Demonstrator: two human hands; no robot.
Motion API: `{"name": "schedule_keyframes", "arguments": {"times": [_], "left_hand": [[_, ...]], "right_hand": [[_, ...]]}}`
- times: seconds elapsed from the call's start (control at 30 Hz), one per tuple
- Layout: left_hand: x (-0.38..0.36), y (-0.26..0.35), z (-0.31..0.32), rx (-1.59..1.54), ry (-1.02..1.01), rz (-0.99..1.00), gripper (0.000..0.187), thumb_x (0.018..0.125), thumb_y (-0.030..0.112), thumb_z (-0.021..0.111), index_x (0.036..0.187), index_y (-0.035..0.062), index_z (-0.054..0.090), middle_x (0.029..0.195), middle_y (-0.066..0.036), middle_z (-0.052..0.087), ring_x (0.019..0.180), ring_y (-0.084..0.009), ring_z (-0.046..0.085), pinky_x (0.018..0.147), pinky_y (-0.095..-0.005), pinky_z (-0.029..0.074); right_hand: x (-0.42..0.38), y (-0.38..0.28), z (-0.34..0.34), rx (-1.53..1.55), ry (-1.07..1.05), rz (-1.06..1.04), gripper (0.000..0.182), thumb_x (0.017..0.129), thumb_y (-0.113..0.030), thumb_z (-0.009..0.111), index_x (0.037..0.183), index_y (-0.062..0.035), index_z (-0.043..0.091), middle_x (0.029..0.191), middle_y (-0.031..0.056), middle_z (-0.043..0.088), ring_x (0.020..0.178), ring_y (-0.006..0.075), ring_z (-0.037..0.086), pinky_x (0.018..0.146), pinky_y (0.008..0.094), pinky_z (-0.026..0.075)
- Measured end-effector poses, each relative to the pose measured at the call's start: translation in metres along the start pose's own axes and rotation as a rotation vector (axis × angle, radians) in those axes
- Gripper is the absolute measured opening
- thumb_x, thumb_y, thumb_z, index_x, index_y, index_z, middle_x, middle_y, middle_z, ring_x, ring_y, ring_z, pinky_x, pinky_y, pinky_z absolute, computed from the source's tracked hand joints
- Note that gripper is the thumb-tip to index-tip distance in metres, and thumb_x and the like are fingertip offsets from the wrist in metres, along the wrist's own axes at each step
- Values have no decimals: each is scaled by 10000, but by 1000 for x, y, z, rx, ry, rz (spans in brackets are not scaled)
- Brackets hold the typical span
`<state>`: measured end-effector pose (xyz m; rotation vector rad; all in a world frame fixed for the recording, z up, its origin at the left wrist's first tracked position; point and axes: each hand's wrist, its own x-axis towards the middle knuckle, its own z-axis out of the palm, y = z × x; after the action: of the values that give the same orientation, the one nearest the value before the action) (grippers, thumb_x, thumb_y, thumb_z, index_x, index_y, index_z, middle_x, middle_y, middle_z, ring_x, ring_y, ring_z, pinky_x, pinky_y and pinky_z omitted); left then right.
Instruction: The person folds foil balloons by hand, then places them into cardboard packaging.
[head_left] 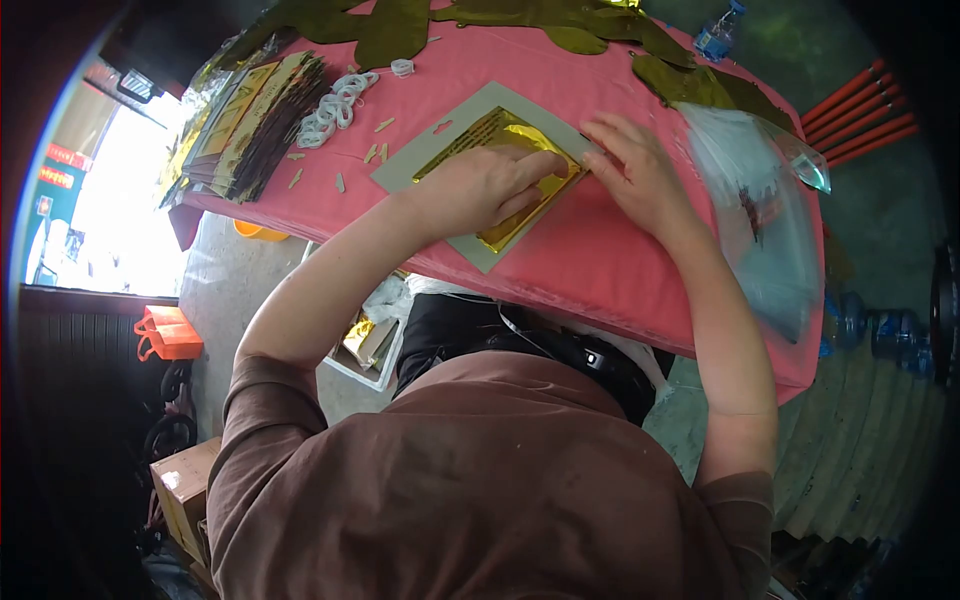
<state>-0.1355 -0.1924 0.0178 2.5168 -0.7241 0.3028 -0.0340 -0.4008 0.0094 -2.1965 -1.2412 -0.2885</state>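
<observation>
A grey card (405,160) with a hanger slot lies tilted on the pink tablecloth (640,290), with a folded gold foil piece (500,232) on top of it. Across the foil rests my left hand (495,185), its fingers curled and pressed together near the right part of the foil; whether they pinch any of it is hidden. At the card's right corner is my right hand (632,170), fingers apart, with the fingertips close to the card's edge and nothing seen held in them.
A stack of packed items (245,125) and white coiled cords (335,108) lie at the left, small clips (371,153) beside them. Clear plastic bags (755,210) cover the table's right side. Gold foil sheets (390,35) lie along the far edge, near a bottle (718,35).
</observation>
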Motion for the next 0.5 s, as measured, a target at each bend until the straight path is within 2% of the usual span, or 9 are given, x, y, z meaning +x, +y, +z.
{"name": "schedule_keyframes", "arguments": {"times": [0.03, 0.17, 0.4, 0.5], "left_hand": [[0, -1, -1, 47, -6, 33, 240, 850, 142, 560, 1076, 89, 502, 823, -115, 588, 775, -297, 601, 664, -388, 478], [-2, -2, -11, 171, 8, 67, 221, 845, 159, 568, 1053, 102, 522, 842, -111, 593, 779, -299, 600, 667, -391, 479], [-23, 16, -10, 156, 57, 44, 177, 790, 158, 614, 938, 68, 578, 877, -105, 584, 840, -289, 585, 695, -388, 476], [-38, 37, -1, 162, 73, 106, 244, 747, 164, 648, 953, 46, 594, 975, -106, 590, 919, -279, 565, 763, -384, 463]], "right_hand": [[-3, 4, 2, -43, -6, -26, 257, 834, -150, 602, 1042, -1, 605, 1056, 133, 588, 1047, 299, 532, 926, 362, 398], [-23, -8, -2, -116, -59, -86, 245, 820, -147, 614, 1013, 4, 610, 1023, 124, 583, 992, 302, 538, 877, 387, 407], [-33, -24, -12, -195, -79, -86, 190, 773, -146, 650, 904, -18, 599, 980, 109, 565, 935, 285, 537, 827, 385, 414], [-27, -31, -16, -161, -59, -80, 188, 756, -131, 660, 893, -27, 586, 944, 99, 562, 900, 279, 544, 794, 385, 422]]}}
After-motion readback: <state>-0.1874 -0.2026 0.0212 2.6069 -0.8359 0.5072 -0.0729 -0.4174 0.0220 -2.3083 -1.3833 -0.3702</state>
